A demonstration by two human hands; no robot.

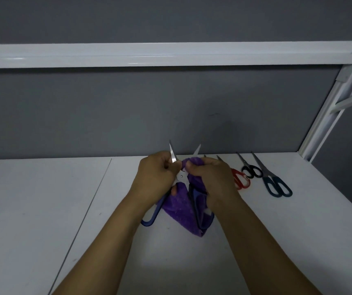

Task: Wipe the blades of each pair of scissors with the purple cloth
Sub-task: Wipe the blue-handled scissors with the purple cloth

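Observation:
A pair of blue-handled scissors [149, 220] is held up over the white table, its blades spread and pointing away from me. My left hand [153, 177] grips the left blade [172, 155] near the pivot. My right hand [213, 179] pinches the purple cloth [179, 211] around the right blade, whose tip [197, 149] sticks out above the cloth. The rest of the cloth hangs down between the two handles.
Three more pairs lie in a row on the white table [43, 209] to the right: red-handled scissors [240, 179], partly behind my right hand, black-handled scissors [251, 170] and dark teal-handled scissors [277, 186]. A grey wall stands right behind, a white frame post [328, 116] at right.

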